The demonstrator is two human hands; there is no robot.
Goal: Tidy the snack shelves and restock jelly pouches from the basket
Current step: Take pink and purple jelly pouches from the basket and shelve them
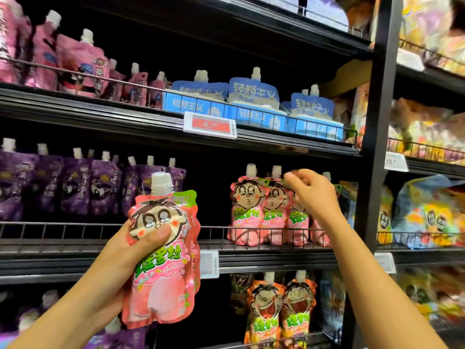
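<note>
The biggest risk, as I judge it, is the standing row of pink jelly pouches [266, 212] on the middle shelf [251, 250] toppling forward over the low wire rail [214, 229] if the right hand [313, 195], fingers loosely curled and seemingly empty, knocks their spouts. A lesser one: the left hand [120, 253] grips a stack of held pouches [163, 250] by thumb alone across the front, so the back ones could slide out. Blue cardboard trays [251, 114] above hold blue pouches. No basket is in view.
</note>
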